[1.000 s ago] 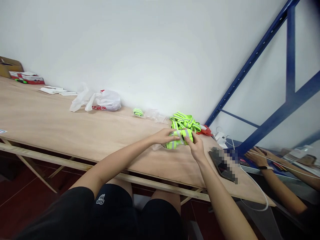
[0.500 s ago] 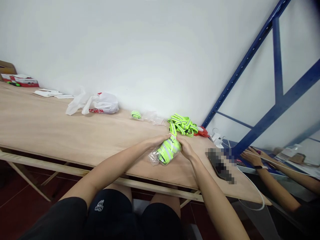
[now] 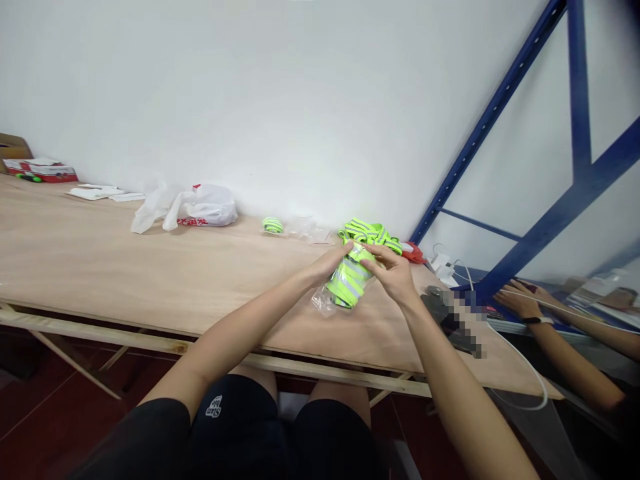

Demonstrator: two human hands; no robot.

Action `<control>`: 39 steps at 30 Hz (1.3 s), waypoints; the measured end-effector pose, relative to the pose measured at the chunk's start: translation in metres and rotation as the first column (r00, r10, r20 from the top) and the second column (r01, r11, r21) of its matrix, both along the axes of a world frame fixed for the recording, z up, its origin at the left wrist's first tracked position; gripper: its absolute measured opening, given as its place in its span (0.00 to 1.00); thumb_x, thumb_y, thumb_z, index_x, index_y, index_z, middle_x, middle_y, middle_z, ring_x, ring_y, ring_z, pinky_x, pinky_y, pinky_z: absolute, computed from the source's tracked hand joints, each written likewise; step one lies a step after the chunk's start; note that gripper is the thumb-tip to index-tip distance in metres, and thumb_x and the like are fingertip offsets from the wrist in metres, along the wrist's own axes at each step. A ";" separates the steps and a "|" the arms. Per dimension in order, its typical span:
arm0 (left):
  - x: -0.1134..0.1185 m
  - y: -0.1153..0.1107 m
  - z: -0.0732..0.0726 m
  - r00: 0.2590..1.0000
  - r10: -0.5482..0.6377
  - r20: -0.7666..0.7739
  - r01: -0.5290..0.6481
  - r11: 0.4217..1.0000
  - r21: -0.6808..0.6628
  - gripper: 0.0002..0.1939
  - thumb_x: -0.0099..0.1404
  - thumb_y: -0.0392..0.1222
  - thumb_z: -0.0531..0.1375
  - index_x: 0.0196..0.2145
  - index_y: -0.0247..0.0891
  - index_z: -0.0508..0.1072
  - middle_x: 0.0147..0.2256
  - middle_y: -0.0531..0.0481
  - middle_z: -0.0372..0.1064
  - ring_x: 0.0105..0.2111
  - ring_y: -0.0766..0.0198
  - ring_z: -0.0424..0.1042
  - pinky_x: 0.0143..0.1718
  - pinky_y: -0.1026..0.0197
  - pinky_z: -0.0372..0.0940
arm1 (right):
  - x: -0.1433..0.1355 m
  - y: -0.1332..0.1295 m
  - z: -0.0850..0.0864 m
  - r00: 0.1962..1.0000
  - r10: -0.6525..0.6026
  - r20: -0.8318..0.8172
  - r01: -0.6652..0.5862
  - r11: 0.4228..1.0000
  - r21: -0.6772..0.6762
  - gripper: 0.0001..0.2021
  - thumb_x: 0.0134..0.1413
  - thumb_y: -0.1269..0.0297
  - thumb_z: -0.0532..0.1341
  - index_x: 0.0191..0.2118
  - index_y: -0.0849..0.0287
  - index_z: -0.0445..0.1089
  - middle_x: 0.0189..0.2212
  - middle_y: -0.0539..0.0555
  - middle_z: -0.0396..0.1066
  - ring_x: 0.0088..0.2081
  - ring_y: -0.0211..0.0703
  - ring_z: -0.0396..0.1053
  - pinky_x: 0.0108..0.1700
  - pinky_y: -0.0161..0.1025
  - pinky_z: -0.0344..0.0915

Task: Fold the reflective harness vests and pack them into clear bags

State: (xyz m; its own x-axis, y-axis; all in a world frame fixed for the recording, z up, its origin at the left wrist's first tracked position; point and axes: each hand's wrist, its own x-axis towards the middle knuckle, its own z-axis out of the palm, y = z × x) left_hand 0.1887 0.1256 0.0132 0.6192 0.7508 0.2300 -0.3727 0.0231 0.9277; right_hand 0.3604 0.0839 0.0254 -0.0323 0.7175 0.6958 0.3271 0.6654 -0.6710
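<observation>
Between my two hands is a bundle of fluorescent yellow-green reflective strap, partly inside a clear plastic bag. My left hand grips the upper left side of the bundle, its fingertips partly hidden behind it. At the upper right, my right hand closes thumb and fingers on the strap and bag edge. Just beyond lies a loose heap of the same reflective strapping, close against the wall. A small rolled strap rests farther left, beside flat clear plastic bags.
A white plastic shopping bag, white papers and a red-white box line the wall. A red item sits behind my right hand. A blue metal frame rises at right, with a white cable; beyond are another person's hands.
Both hands have moved slightly up and right with the bundle. My right hand has shifted onto its upper edge, thumb and fingers now at the strap's top.
</observation>
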 end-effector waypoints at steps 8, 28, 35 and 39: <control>0.005 -0.022 0.018 0.992 0.103 0.078 -0.127 0.892 0.435 0.33 0.63 0.67 0.58 0.44 0.32 0.79 0.45 0.42 0.77 0.50 0.50 0.72 0.57 0.51 0.61 | -0.002 -0.031 0.028 0.946 0.058 0.320 -0.100 0.988 0.116 0.06 0.55 0.58 0.67 0.35 0.52 0.81 0.35 0.52 0.79 0.45 0.51 0.75 0.54 0.51 0.67; -0.032 0.016 -0.034 0.948 0.311 -0.064 -0.306 0.949 0.070 0.27 0.53 0.62 0.69 0.34 0.31 0.80 0.33 0.42 0.79 0.33 0.56 0.75 0.36 0.59 0.67 | -0.020 0.009 -0.024 0.999 0.031 -0.044 -0.041 0.966 -0.256 0.18 0.42 0.48 0.72 0.31 0.58 0.74 0.26 0.51 0.72 0.27 0.40 0.68 0.27 0.35 0.68; -0.043 0.020 -0.039 0.866 0.498 0.049 -0.498 0.867 -0.012 0.21 0.49 0.55 0.72 0.30 0.32 0.81 0.31 0.43 0.79 0.31 0.58 0.74 0.33 0.60 0.66 | -0.035 0.024 -0.028 0.899 -0.028 -0.438 -0.216 0.840 -0.498 0.23 0.36 0.46 0.73 0.31 0.57 0.68 0.28 0.49 0.73 0.24 0.38 0.71 0.25 0.37 0.73; -0.044 0.028 -0.041 0.850 0.522 0.070 -0.518 0.853 -0.062 0.24 0.50 0.58 0.71 0.29 0.31 0.80 0.29 0.42 0.78 0.29 0.59 0.73 0.31 0.60 0.65 | -0.038 0.031 -0.036 0.889 -0.050 -0.455 -0.180 0.876 -0.448 0.22 0.33 0.47 0.75 0.26 0.59 0.71 0.26 0.51 0.74 0.25 0.38 0.72 0.26 0.35 0.74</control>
